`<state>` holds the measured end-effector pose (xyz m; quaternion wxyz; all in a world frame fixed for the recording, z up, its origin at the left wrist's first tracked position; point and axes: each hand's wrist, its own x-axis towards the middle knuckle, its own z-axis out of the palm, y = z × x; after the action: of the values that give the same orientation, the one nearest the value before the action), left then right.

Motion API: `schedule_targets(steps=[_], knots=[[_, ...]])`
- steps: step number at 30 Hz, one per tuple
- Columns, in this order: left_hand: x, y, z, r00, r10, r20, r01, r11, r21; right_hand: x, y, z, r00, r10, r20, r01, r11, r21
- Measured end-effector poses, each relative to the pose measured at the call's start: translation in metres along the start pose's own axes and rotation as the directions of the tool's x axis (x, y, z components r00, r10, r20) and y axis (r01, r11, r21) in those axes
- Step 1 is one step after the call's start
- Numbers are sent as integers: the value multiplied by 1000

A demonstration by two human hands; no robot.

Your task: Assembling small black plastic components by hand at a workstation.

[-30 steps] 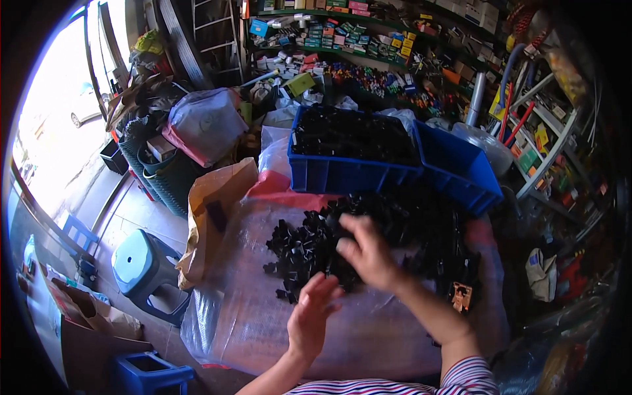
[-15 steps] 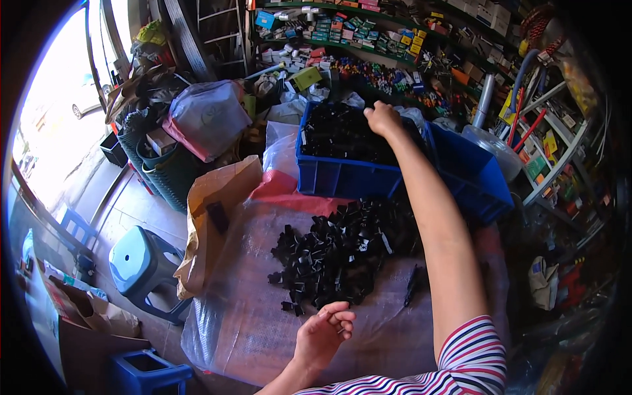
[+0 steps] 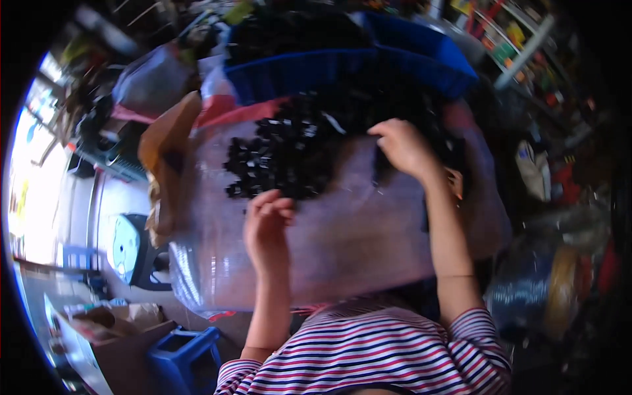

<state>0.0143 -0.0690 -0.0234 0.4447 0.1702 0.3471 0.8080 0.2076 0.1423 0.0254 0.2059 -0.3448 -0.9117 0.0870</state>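
Observation:
A heap of small black plastic pieces (image 3: 283, 151) lies on the plastic-covered work surface in front of me. My left hand (image 3: 268, 227) is at the heap's near edge, its fingers loosely bent, and I see nothing in it. To the right of the heap, my right hand (image 3: 403, 146) is over the surface with its fingers reaching left. It is blurred by motion, and no piece shows in its fingers. Behind the heap, a blue bin (image 3: 296, 74) is filled with more black pieces. Another blue bin (image 3: 441, 56) adjoins it on the right.
A torn brown paper bag (image 3: 164, 158) stands at the surface's left edge. On the floor to the left are a light blue stool (image 3: 125, 247) and a darker blue stool (image 3: 184, 352). A metal rack (image 3: 526, 49) rises at the far right, beside cluttered goods.
My right hand has come back from above the filled bin to beside the heap. My left hand has moved to the heap's near edge. The whole view has tilted downward.

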Motion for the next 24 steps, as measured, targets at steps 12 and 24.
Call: schedule_targets(steps=[12, 24], knots=[[-20, -12, -5, 878, 61, 474, -460, -160, 873, -99, -41, 40, 997, 64, 40, -66, 997, 50], [-3, -7, -19, 894, 99, 437, -418, -167, 893, -134, -38, 39, 989, 68, -131, -27, 956, 293]])
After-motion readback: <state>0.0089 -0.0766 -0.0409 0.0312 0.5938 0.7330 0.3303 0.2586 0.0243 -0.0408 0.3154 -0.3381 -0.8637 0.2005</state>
